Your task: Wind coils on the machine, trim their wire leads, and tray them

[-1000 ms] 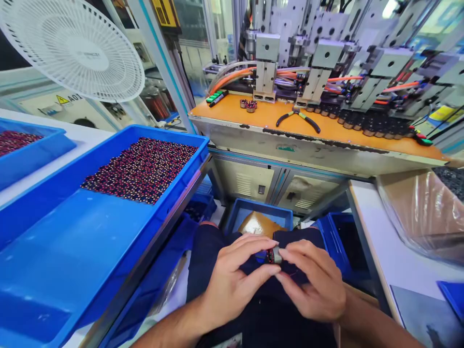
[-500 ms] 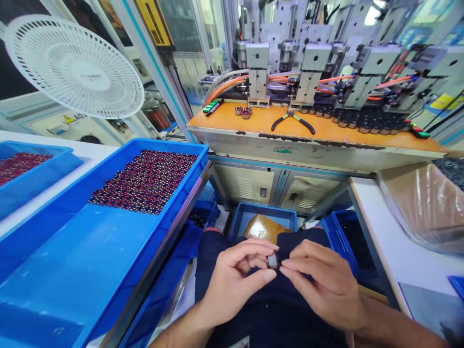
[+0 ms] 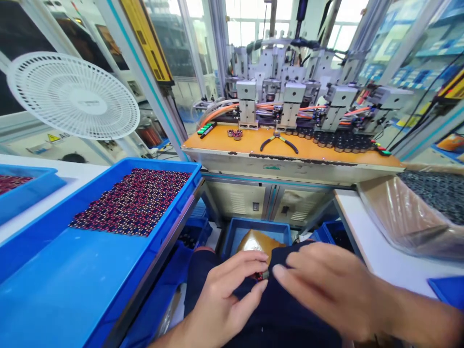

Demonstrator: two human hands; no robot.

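Above my lap, my left hand (image 3: 232, 295) pinches a small motor stator (image 3: 261, 275) between thumb and fingers. It is a short round part with a grey side and red bits on its face, partly hidden by my fingertips. My right hand (image 3: 326, 285) is just right of the stator, apart from it and smeared by motion. Its fingers are bent, and whether they hold anything cannot be made out. To the left, a long blue tray (image 3: 65, 285) carries a packed layer of similar small red-and-dark parts (image 3: 137, 200).
An orange bench (image 3: 217, 140) ahead bears pliers (image 3: 279, 141), a few stators (image 3: 235, 134), markers (image 3: 206, 129) and a row of dark parts (image 3: 340, 141) below a machine (image 3: 290, 99). A plastic-lined box (image 3: 395, 217) stands right; a white fan (image 3: 76, 96) is at left.
My right hand has drawn back from the stator toward the right. My left hand still holds the stator, now turned with red bits showing. The head view has tilted up.
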